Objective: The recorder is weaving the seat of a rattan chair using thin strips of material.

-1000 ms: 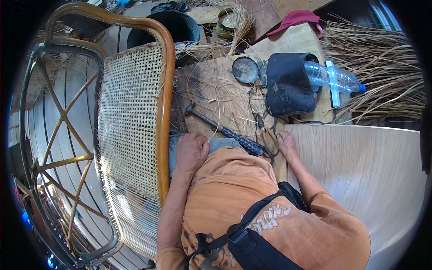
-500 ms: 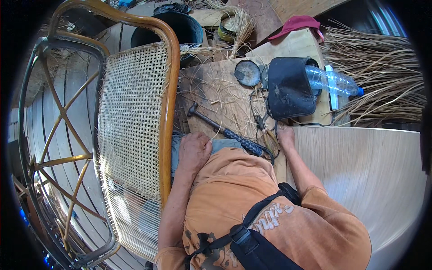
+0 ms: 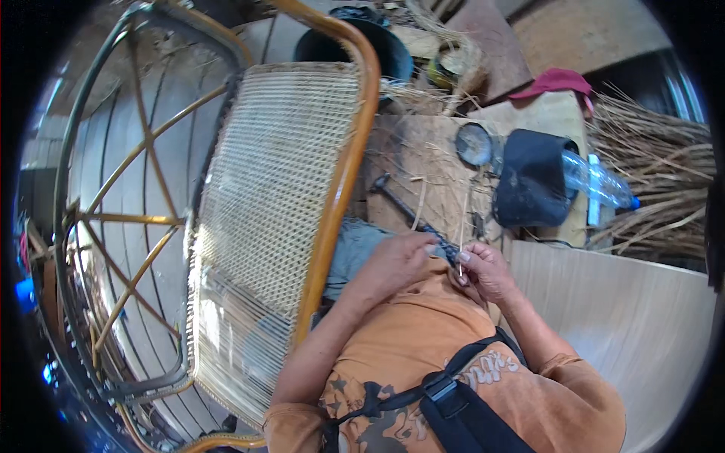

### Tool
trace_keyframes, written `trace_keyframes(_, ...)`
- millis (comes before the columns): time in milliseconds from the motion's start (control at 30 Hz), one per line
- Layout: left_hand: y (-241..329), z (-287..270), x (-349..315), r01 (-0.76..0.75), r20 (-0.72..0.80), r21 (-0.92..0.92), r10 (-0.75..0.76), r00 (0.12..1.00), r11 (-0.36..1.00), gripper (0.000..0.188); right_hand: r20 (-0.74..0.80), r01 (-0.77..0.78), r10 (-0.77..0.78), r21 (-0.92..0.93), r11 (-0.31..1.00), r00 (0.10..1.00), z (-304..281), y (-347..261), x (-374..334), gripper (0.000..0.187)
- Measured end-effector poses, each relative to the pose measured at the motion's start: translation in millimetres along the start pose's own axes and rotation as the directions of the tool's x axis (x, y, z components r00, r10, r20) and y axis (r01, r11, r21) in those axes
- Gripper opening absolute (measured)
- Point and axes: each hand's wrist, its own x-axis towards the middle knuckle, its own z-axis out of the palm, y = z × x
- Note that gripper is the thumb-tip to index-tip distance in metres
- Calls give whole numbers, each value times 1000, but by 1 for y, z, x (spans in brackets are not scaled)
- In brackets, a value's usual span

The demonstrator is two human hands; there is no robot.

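While the left hand (image 3: pixel 399 264) curls, fingertips hidden, the right hand (image 3: pixel 487 272) pinches a strip (image 3: pixel 463 229).
It's thin and pale; one cannot tell what the left holds.

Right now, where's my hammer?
In the head view, the hammer lies just right of centre, between the cane panel and the black bag, its handle end near your right hand.

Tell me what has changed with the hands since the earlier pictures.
The right hand has moved left and now pinches a thin, pale, straw-like strip. The left hand has shifted right, toward the right hand. The camera turned too. The dark, wrapped-handle hammer and the brown-framed woven cane panel seem unmoved.
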Motion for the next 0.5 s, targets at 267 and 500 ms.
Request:
trace_keyframes(267,-8,-35,-43,161,12,-704,-215,976,692,16,554,-298,385,-245,923,738,69,-15,51,20)
trace_keyframes(500,-24,-47,-86,147,-238,-831,-581,778,536,13,7,140,-210,-767,626,978,26,-36,104,19)
